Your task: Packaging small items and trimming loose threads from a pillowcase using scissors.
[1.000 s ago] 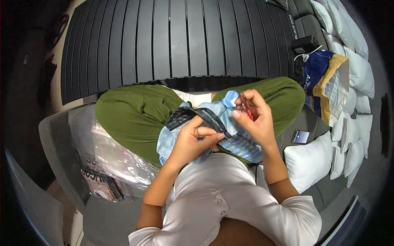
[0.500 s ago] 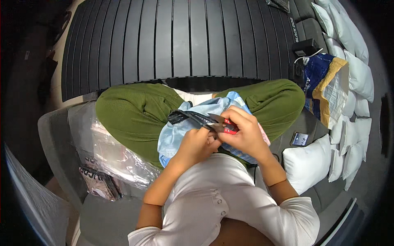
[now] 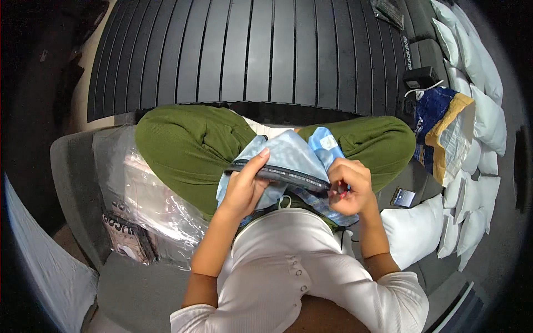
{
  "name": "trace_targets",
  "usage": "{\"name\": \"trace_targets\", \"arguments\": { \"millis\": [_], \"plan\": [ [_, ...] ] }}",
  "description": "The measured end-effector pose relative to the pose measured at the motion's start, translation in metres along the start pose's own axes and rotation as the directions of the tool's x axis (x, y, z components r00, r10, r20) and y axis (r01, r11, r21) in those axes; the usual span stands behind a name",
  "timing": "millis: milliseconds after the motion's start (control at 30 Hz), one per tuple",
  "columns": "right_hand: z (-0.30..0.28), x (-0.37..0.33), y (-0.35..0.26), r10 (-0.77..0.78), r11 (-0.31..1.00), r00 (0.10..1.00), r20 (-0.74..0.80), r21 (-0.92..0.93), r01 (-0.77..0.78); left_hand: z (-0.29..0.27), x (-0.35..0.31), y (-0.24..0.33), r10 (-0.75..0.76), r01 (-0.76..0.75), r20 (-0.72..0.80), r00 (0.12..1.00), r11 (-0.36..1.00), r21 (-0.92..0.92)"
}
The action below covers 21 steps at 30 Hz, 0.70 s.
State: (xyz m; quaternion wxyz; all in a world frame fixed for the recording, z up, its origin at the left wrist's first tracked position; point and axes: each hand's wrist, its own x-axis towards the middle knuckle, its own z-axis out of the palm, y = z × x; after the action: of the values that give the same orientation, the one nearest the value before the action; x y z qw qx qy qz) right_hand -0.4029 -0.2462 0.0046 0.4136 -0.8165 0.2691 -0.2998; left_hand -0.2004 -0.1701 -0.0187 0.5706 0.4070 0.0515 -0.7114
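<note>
A: Hands? 
B: I see left hand (image 3: 244,186) pinching the light blue fabric garment's (image 3: 288,158) dark elastic band (image 3: 277,175) over the lap; right hand (image 3: 350,188) fisted on its other end.
A: Risk? 
B: Band might slip from the fingers if pulled taut.

The person wears a white ribbed top (image 3: 288,266) with small buttons and pushed-up sleeves — and olive-green trousers (image 3: 189,150).

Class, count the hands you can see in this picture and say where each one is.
2. Left hand holds the dark strip on the blue cloth; right hand pinches its other end. None seem hidden.
</note>
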Motion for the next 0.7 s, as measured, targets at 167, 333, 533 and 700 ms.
{"name": "trace_targets", "arguments": {
  "millis": [167, 333, 533, 700],
  "plan": [
    [-0.009, -0.005, -0.002, 0.008, 0.974, 0.904, 0.427, 0.202, -0.104, 0.0, -0.003, -0.006, 0.078, -0.107, 0.075, 0.994, 0.826, 0.554],
    [-0.004, 0.004, -0.021, 0.031, 0.99, 0.991, 0.13, 0.134, -0.048, 0.009, -0.01, -0.012, 0.092, -0.384, 0.388, 0.917, 0.466, 0.797],
    [0.025, 0.01, -0.019, -0.016, 0.983, 0.974, 0.224, -0.175, 0.056, 0.025, -0.019, -0.002, -0.325, 0.242, 0.175, 0.929, 0.895, 0.375],
    [0.032, 0.011, -0.017, 0.019, 0.955, 0.993, 0.118, -0.297, 0.017, 0.019, -0.015, -0.005, -0.317, 0.227, 0.167, 0.934, 0.883, 0.411]
  ]
}}
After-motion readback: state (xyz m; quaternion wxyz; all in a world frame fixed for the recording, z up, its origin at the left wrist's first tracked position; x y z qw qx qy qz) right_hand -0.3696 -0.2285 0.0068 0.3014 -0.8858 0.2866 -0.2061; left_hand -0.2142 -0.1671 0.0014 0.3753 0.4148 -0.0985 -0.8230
